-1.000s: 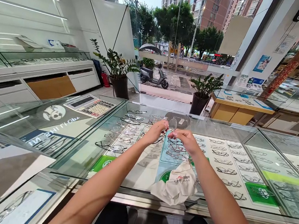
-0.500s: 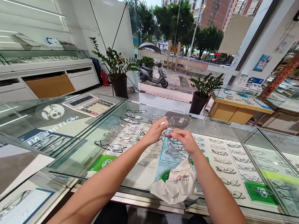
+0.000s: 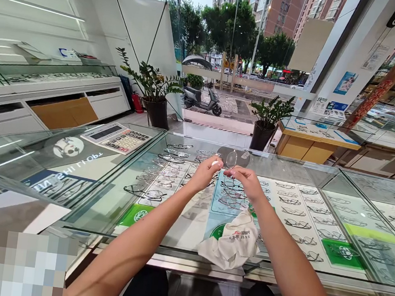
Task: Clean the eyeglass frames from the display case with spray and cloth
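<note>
Above the glass counter, a pair of thin-rimmed eyeglasses (image 3: 232, 158) is held up between my two hands. My left hand (image 3: 206, 174) is closed in a pinch at one side of them, with a small white spot at its fingertips that I cannot make out. My right hand (image 3: 248, 181) pinches the lower right part of the frame. My fingers hide much of the frame. A cream cleaning cloth (image 3: 234, 244) with printed lettering lies crumpled on the counter below my right hand.
Rows of eyeglasses (image 3: 298, 224) fill the glass display counter (image 3: 184, 257) beneath my arms. At the left lies a large calculator (image 3: 117, 137). A grey oval mat (image 3: 245, 157) is behind my hands. Potted plants (image 3: 157, 112) stand beyond, before the window.
The eyeglasses have turned between my fingers, so a rounded lens now shows above my right hand. Both hands stay nearly in place, and the cloth has not moved.
</note>
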Motion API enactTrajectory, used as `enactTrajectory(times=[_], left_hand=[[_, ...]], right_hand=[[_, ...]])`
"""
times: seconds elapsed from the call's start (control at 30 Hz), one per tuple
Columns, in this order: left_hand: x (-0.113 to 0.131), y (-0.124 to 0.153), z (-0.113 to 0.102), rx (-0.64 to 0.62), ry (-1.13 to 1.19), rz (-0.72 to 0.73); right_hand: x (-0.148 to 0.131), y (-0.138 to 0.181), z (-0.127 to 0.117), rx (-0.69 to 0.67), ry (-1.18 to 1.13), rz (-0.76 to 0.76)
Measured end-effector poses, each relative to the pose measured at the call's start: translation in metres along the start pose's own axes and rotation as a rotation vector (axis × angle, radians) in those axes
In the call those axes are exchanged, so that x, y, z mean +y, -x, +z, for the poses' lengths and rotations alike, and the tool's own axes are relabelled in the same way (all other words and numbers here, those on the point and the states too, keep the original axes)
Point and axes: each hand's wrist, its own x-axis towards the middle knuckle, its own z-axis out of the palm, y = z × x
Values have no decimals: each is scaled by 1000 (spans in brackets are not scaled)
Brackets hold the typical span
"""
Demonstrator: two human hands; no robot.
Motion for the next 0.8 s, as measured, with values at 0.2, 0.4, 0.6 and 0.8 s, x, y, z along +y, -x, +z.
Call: enactTrajectory(times=[0.2, 0.4, 0.6, 0.8], left_hand=[[14, 8, 4, -160, -60, 47], [19, 10, 3, -175, -107, 38], [16, 10, 4, -186, -54, 54], [-1, -4, -22, 87, -99, -5]], right_hand=[[5, -2, -5, 139, -28, -39], [5, -3, -3, 156, -25, -25], [3, -1, 0, 145, -112, 11], [0, -1, -1, 210, -221, 73]])
